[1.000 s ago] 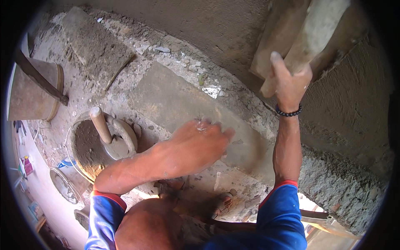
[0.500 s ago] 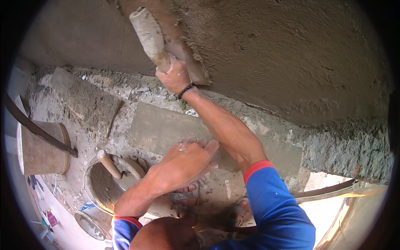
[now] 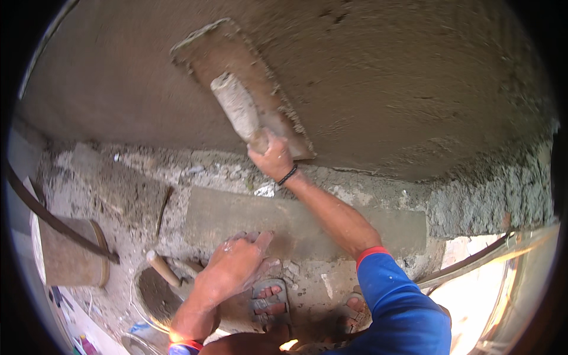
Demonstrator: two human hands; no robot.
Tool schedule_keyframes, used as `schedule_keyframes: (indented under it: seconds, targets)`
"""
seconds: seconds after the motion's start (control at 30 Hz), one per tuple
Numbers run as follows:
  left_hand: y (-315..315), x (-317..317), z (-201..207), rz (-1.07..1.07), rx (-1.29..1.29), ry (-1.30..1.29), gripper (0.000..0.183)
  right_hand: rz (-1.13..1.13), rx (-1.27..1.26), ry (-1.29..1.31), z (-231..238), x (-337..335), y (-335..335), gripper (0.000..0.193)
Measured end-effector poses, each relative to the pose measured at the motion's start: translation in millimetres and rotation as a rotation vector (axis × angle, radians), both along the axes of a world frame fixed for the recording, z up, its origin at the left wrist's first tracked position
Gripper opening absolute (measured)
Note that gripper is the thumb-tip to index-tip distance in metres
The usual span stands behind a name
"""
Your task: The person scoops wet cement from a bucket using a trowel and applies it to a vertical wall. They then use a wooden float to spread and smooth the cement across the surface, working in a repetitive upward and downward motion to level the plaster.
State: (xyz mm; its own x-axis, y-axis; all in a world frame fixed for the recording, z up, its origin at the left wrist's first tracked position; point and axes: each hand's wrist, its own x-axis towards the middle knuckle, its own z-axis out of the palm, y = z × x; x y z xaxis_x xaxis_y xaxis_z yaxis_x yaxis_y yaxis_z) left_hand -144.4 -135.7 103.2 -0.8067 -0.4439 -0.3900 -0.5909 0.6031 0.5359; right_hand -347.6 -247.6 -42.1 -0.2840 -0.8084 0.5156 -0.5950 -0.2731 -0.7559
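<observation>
Right hand (image 3: 274, 157) is gripping a long, brown rectangular float with a pale cylindrical handle (image 3: 236, 100) against a grey-brown, damp-looking plastered wall (image 3: 378, 77).
The coat is already covering most of the visible wall; its right part, still showing streaks and ridges, is probably needing more smoothing. The fingers are closing firmly round the handle's near end; the left hand (image 3: 234, 263) is hanging half-curled out from the wall, palm hidden, so I cannot tell whether it is holding anything. Near the wall's foot, a flat grey rectangular board (image 3: 290, 222) is lying on gritty grey floor (image 3: 129, 245); farther out, a round, mortar-smeared bucket (image 3: 145, 290) is standing.
</observation>
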Motion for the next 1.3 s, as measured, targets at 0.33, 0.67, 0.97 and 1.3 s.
schedule_keyframes:
  seconds: [0.33, 0.67, 0.97, 1.3]
  targets:
    - [17, -47, 15, -0.053, -0.043, 0.061, 0.048, -0.443, -0.329, -0.321, 97, -65, 58, 0.041]
    - [31, -67, 1, -0.125, -0.040, 0.022, 0.049, -0.634, -0.466, -0.285, 182, -208, 150, 0.044]
    - [37, -87, -18, -0.184, -0.038, 0.039, 0.049, -0.601, -0.566, -0.147, 298, -326, 218, 0.031]
    - [38, -109, -19, -0.196, 0.003, -0.073, 0.050, -0.636, -0.416, -0.267, 179, -318, 234, 0.029]
